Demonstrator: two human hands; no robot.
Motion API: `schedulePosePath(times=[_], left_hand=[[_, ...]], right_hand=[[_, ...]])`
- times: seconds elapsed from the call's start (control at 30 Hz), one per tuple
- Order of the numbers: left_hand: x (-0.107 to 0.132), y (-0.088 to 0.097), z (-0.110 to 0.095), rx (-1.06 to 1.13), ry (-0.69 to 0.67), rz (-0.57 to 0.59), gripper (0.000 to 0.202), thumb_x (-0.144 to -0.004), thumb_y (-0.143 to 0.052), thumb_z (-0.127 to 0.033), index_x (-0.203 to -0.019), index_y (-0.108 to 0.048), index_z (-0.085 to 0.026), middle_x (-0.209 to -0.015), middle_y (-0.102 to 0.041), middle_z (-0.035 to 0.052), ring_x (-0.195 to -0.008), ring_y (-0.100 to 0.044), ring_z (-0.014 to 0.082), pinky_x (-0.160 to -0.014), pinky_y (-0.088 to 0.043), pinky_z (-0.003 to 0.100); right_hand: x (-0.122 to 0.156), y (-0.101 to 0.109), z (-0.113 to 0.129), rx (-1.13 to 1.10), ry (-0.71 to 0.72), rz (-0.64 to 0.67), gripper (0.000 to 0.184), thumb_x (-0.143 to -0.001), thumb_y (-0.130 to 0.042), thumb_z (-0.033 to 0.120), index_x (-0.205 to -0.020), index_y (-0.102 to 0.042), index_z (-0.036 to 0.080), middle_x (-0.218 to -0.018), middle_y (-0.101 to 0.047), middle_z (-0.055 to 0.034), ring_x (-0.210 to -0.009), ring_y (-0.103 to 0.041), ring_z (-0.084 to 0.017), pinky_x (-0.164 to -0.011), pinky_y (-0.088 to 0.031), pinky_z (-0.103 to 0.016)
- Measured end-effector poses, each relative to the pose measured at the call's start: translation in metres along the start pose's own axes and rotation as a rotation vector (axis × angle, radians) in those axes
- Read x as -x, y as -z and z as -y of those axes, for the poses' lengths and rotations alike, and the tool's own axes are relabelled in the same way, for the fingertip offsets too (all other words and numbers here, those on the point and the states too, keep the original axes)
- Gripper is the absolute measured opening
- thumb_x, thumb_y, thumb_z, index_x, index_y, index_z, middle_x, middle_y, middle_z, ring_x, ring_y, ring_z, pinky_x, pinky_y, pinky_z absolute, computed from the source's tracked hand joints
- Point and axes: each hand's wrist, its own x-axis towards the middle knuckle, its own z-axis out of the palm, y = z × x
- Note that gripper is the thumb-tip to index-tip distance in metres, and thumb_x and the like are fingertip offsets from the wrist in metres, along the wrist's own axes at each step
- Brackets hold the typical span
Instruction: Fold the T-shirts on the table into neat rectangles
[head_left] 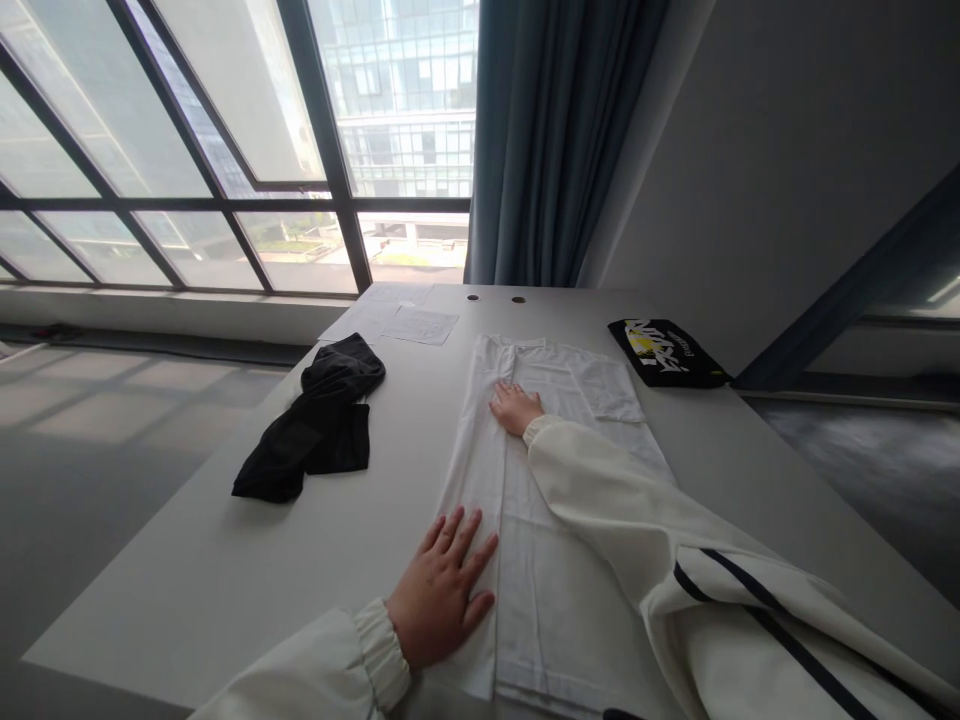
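A white garment (pixel 559 560), which looks like a shirt, lies flat along the table with a long seam or front edge running down its middle. On its lower left part rests my left hand (pixel 442 590), palm down with the fingers spread. Farther up, my right hand (pixel 516 407) lies on the cloth close to the top, its fingers stretched out and touching the fabric. Neither hand grips anything. My right sleeve hides some of the garment's right side.
The white table (pixel 187 590) carries a crumpled black garment (pixel 322 420) on the left and a folded black cloth with white and yellow print (pixel 667 352) at the right. Sheets of paper (pixel 420 325) lie at the far edge, below windows and a blue curtain (pixel 555 140).
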Motion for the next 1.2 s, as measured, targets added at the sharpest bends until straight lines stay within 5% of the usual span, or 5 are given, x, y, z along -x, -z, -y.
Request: schedulePosePath(times=[0.27,0.57,0.73,0.97,1.2], left_hand=[[0.01,0.019,-0.008,0.099,-0.038,0.099,0.076,-0.099,-0.062,-0.039,-0.167,-0.033,-0.027,-0.177,-0.021,0.0122,-0.163,-0.019,0.0386,-0.129,-0.026,0.063],[0.017,0.03,-0.005,0.148,-0.101,0.083,0.064,-0.1,-0.057,-0.025,-0.162,-0.041,-0.028,-0.171,-0.038,0.0074,-0.157,-0.035,0.0327,-0.125,-0.036,0.055],[-0.042,0.044,0.015,0.16,-0.012,-0.017,0.045,-0.105,-0.048,-0.03,-0.149,-0.055,-0.023,-0.161,-0.051,0.0125,-0.139,-0.056,0.0296,-0.111,-0.048,0.049],[-0.172,0.012,0.077,-0.018,0.136,-0.103,0.067,-0.107,-0.04,-0.041,-0.164,-0.032,-0.009,-0.173,-0.029,0.0217,-0.162,-0.023,0.0344,-0.128,-0.026,0.054],[-0.125,-0.013,0.081,-0.026,0.197,-0.036,0.07,-0.107,-0.039,-0.046,-0.164,-0.034,-0.007,-0.174,-0.026,0.0215,-0.162,-0.023,0.035,-0.13,-0.023,0.053]], right_hand=[[-0.075,0.005,-0.039,-0.016,-0.116,-0.031,0.075,-0.106,-0.018,0.057,-0.172,-0.018,0.022,-0.179,-0.011,-0.0095,-0.163,-0.017,-0.034,-0.128,-0.015,-0.064],[-0.1,0.003,-0.058,-0.013,-0.169,-0.111,0.081,-0.103,-0.018,0.064,-0.172,-0.02,0.021,-0.179,-0.014,-0.0088,-0.163,-0.016,-0.034,-0.128,-0.013,-0.062],[-0.098,0.0,-0.058,-0.018,-0.17,-0.138,0.081,-0.104,-0.018,0.064,-0.172,-0.021,0.021,-0.179,-0.015,-0.0078,-0.163,-0.017,-0.033,-0.129,-0.012,-0.06],[-0.092,0.003,-0.055,0.005,-0.153,-0.131,0.079,-0.104,-0.018,0.064,-0.172,-0.02,0.023,-0.179,-0.014,-0.0076,-0.163,-0.018,-0.033,-0.129,-0.014,-0.059],[-0.091,0.003,-0.053,-0.004,-0.152,-0.123,0.08,-0.104,-0.021,0.063,-0.172,-0.021,0.021,-0.179,-0.014,-0.0069,-0.163,-0.017,-0.033,-0.13,-0.013,-0.059]])
